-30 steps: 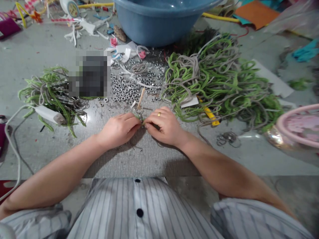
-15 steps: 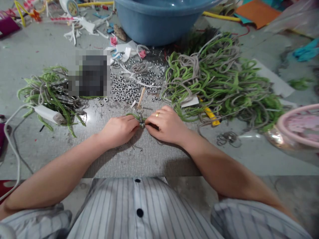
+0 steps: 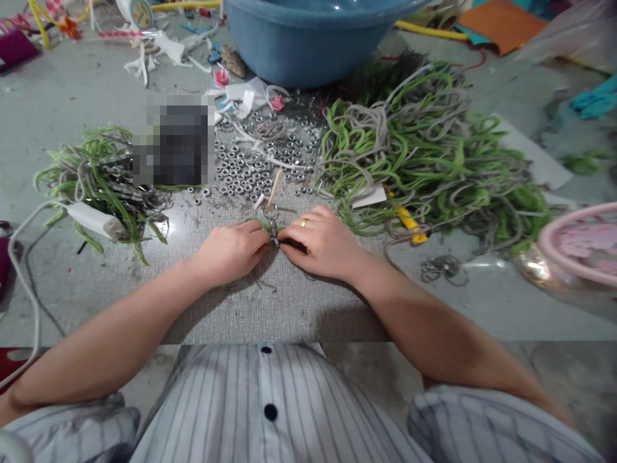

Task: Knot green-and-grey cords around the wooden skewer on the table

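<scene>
My left hand (image 3: 238, 249) and my right hand (image 3: 318, 243) meet over the middle of the table, fingers pinched closed. Between their fingertips sits a short row of metal nuts (image 3: 274, 233) on cord, with a green and grey cord partly hidden by the fingers. Both hands grip this cord, one from each side. Just beyond the nuts stands a thin wooden stick (image 3: 274, 186), tilted slightly. Many loose hex nuts (image 3: 238, 173) lie scattered past the stick.
A blue basin (image 3: 308, 45) stands at the back. Green and grey cords (image 3: 409, 148) are heaped at the right, a smaller bundle (image 3: 91, 167) at the left near a white cable (image 3: 29, 283). A pink-rimmed basket (image 3: 549, 241) sits at the right edge.
The nuts between my fingertips have shifted slightly and now line up in a straighter row. Both hands stay in nearly the same place.
</scene>
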`<action>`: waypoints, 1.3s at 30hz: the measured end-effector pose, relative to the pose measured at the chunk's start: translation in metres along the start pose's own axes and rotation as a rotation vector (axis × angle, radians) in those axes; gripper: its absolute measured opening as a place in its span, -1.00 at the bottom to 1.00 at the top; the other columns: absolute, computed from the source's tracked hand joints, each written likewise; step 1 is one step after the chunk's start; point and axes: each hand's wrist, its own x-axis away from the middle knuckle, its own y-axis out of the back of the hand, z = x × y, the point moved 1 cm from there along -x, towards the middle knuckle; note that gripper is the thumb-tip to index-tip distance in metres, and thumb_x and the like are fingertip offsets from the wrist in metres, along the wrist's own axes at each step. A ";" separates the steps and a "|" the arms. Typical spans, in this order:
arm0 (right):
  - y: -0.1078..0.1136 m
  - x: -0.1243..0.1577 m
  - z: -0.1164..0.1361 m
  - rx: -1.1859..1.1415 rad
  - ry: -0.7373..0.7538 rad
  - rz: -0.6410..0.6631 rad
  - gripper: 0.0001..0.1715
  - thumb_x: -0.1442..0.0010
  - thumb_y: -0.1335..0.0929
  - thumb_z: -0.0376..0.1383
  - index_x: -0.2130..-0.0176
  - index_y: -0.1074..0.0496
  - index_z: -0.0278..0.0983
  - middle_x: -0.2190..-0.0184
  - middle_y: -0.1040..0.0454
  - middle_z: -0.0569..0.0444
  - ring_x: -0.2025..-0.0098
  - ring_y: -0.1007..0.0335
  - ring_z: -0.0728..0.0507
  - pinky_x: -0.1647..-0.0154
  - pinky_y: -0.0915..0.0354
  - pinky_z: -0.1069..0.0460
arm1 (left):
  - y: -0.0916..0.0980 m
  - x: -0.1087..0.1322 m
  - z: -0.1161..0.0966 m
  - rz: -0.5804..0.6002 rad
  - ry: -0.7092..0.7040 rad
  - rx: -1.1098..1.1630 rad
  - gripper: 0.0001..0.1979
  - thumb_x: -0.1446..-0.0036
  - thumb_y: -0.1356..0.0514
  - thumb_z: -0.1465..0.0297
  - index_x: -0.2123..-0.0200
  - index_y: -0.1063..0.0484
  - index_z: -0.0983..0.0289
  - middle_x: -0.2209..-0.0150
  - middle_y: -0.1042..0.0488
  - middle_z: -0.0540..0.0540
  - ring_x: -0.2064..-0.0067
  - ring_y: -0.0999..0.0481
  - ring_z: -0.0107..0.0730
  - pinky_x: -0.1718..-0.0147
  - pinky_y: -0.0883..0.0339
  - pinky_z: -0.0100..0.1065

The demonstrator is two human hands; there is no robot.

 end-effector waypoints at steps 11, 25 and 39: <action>0.000 0.000 0.000 -0.022 -0.005 0.000 -0.80 -0.25 -0.28 -0.30 0.30 -0.49 -0.29 0.45 -0.53 0.05 0.34 -0.39 -0.12 0.23 -0.04 -0.03 | -0.005 0.000 -0.001 -0.046 0.052 0.056 -0.78 -0.25 -0.07 0.41 0.30 -0.51 0.30 0.32 -0.49 0.08 0.38 -0.50 -0.42 0.47 -0.29 -0.45; -0.008 -0.002 0.000 -0.066 -0.055 -0.011 -0.77 -0.25 -0.25 -0.31 0.41 -0.41 -0.25 0.51 -0.48 0.08 0.37 -0.37 -0.11 0.21 -0.05 -0.05 | -0.006 -0.001 -0.001 -0.057 0.079 0.065 -0.78 -0.27 -0.06 0.38 0.32 -0.48 0.30 0.33 -0.47 0.09 0.41 -0.48 -0.42 0.50 -0.27 -0.43; -0.006 -0.003 0.002 -0.088 -0.044 -0.012 -0.79 -0.20 -0.24 -0.32 0.46 -0.35 -0.25 0.56 -0.40 0.10 0.40 -0.29 -0.10 0.23 -0.04 -0.05 | -0.004 -0.003 -0.006 -0.057 0.098 0.019 -0.82 -0.23 -0.12 0.34 0.24 -0.48 0.28 0.25 -0.52 0.09 0.39 -0.51 -0.43 0.53 -0.25 -0.46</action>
